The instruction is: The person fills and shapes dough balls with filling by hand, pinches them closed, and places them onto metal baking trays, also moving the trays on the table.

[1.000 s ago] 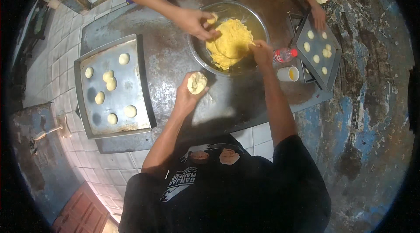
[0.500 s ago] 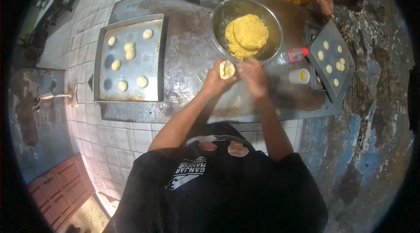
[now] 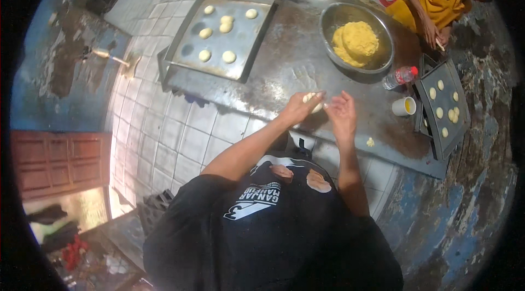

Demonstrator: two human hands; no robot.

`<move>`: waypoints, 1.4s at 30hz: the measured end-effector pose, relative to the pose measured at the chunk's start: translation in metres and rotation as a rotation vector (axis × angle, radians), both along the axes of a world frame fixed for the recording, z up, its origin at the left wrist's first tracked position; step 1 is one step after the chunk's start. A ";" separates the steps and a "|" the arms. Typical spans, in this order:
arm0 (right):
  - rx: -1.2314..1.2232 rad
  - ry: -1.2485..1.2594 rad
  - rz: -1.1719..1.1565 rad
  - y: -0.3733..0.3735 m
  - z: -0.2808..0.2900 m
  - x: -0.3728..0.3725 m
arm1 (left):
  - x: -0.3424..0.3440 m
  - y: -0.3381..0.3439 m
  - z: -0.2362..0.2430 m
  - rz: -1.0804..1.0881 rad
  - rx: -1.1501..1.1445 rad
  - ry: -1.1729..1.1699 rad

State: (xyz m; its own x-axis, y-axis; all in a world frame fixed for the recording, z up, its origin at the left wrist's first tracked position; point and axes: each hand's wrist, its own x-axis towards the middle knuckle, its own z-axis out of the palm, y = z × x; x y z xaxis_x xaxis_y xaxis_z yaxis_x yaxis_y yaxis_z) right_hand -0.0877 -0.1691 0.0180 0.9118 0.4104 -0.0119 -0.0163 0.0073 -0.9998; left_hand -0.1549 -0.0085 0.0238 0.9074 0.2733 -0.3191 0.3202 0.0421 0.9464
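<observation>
Left hand [image 3: 300, 108] cups dough piece [image 3: 313, 102] (seemingly); right hand [image 3: 340, 113] open alongside.

Table top [image 3: 284, 72]: dull grey metal, scuffed, floury. Far-left tray [image 3: 186, 56] & right tray [image 3: 424, 91]: matt sheet metal. Bowl [image 3: 328, 18]: shiny steel w/ crumbly yellow dough [image 3: 355, 42]. Dough piece [image 3: 313, 103] in left hand [image 3: 301, 109]: soft, smooth. Bottle [image 3: 399, 77]: clear plastic.
</observation>
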 end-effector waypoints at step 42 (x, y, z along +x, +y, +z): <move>-0.517 -1.194 0.935 0.712 -0.166 -0.107 | -0.436 0.393 -0.113 1.419 -0.232 0.274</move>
